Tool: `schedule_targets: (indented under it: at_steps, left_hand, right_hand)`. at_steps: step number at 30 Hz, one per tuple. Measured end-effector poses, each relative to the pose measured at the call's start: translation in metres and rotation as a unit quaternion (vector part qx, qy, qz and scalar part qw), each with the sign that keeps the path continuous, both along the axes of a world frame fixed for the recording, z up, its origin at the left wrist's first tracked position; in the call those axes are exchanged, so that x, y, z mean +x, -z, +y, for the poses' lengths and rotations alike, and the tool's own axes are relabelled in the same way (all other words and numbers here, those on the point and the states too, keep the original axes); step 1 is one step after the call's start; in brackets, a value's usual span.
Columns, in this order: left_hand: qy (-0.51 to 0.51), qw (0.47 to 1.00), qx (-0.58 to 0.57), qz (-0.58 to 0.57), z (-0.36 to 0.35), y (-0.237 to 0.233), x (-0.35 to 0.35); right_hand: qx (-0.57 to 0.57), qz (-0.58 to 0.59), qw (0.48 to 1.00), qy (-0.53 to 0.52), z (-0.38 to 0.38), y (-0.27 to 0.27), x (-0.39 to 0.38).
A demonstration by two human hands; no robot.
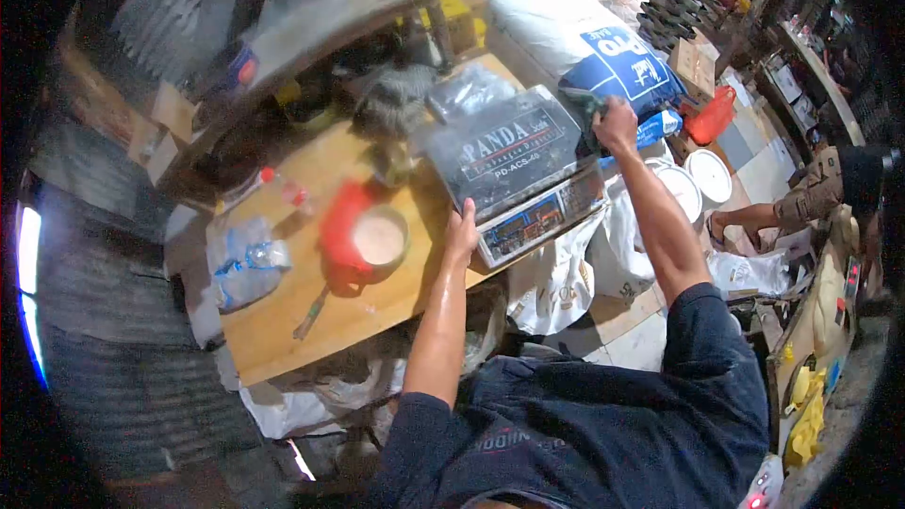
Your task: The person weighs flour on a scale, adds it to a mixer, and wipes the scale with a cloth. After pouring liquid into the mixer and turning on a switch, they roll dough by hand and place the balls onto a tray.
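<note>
— Two hands on the scale (514, 155)?
— Both. It sits on the wooden table (283, 330), at the edge nearest the person, wrapped in clear plastic, with its display facing them.
— How do they hold it?
— The left hand (462, 226) lies flat against the near corner beside the display, fingers stretched, not closed. The right hand (617, 123) is fisted round the far corner.
— What's beside it?
— A red bowl (344, 226) of white powder just left of the left hand, and a plastic bag (245, 264) further along the table. Behind the right hand lies a white sack (584, 38) with blue print. On the floor are white buckets (709, 174) and another person's foot (721, 224).
</note>
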State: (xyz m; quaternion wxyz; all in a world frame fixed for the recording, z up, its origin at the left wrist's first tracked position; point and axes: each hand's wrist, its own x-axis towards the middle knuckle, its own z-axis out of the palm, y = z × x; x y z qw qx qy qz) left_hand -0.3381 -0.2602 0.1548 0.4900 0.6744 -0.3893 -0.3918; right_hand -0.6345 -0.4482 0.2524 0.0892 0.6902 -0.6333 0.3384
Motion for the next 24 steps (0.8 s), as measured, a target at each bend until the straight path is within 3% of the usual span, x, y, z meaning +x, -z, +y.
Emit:
schedule_targets:
  at_steps: [2,3,4,5,6,7,8,9,12,15,16,17,18,20,21,22,24]
  left_hand:
    - [-0.003,0.997,0.004,0.083,-0.015,0.031,0.010]
    - [-0.006,0.992,0.013,0.125,-0.011,0.042,0.009]
    - [-0.004,0.993,0.020,0.120,-0.006,0.042,0.005]
    - [-0.022,0.983,-0.017,0.182,-0.003,0.035,-0.001]
    - [-0.038,0.968,-0.054,0.242,0.001,0.028,-0.006]
    - [-0.054,0.948,-0.095,0.300,-0.001,0.023,-0.007]
    - [-0.105,0.935,-0.072,0.333,0.000,0.026,-0.004]
    - [-0.109,0.942,-0.076,0.308,0.004,0.037,0.002]
    - [-0.106,0.964,-0.077,0.231,0.000,0.036,0.009]
    - [-0.064,0.992,-0.061,0.088,0.003,-0.001,-0.003]
    - [-0.047,0.996,-0.057,0.041,0.002,-0.009,-0.006]
    - [-0.028,0.998,-0.051,-0.004,0.004,-0.010,-0.008]
    - [-0.023,0.999,-0.048,-0.001,0.005,-0.004,-0.008]
    - [-0.017,0.998,-0.062,-0.014,-0.001,0.004,-0.008]
    - [-0.003,0.997,-0.072,0.016,-0.001,0.003,-0.007]
    - [0.003,0.997,-0.076,0.018,-0.002,-0.011,-0.010]
    - [-0.058,0.996,0.062,0.022,0.003,-0.039,-0.021]
  right_hand:
    - [0.011,-0.056,0.993,-0.104,0.024,-0.036,0.044]
    - [-0.030,-0.016,0.988,-0.150,0.040,-0.034,0.075]
    - [0.029,-0.020,0.974,-0.223,0.063,-0.036,0.112]
    - [0.007,0.003,0.965,-0.263,0.092,-0.031,0.147]
    - [0.092,0.036,0.950,-0.296,0.110,-0.021,0.178]
    - [0.071,0.060,0.950,-0.297,0.125,0.002,0.207]
    - [0.135,0.059,0.936,-0.319,0.125,0.016,0.226]
    - [0.198,0.081,0.922,-0.323,0.124,0.000,0.227]
    - [0.188,0.042,0.907,-0.374,0.086,0.028,0.217]
    - [-0.004,0.003,0.931,-0.364,0.033,0.034,0.158]
    - [0.037,0.088,0.962,-0.257,0.005,0.040,0.130]
    - [0.007,0.081,0.981,-0.174,-0.013,0.033,0.097]
    - [0.101,0.113,0.984,-0.090,-0.031,0.018,0.064]
    - [0.066,0.091,0.993,0.027,-0.045,0.005,0.011]
    - [0.065,0.091,0.993,0.033,-0.042,0.006,0.009]
    - [0.028,0.056,0.997,-0.036,-0.030,0.003,0.015]
    - [-0.078,0.032,0.978,-0.190,0.013,-0.004,0.049]
